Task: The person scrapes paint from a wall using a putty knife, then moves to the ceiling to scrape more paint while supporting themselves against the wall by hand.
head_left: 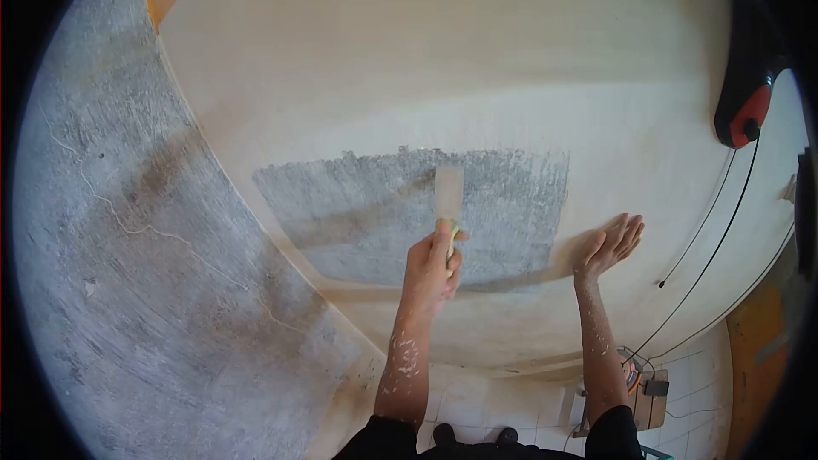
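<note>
Gripping the pale handle of a flat, light-coloured scraper in a closed fist, the left hand holds it upright over the rough grey patch of the cream wall. Right of the patch, the right hand is open and empty, fingers spread slightly; the black-and-red device is farther right, above that hand.
</note>
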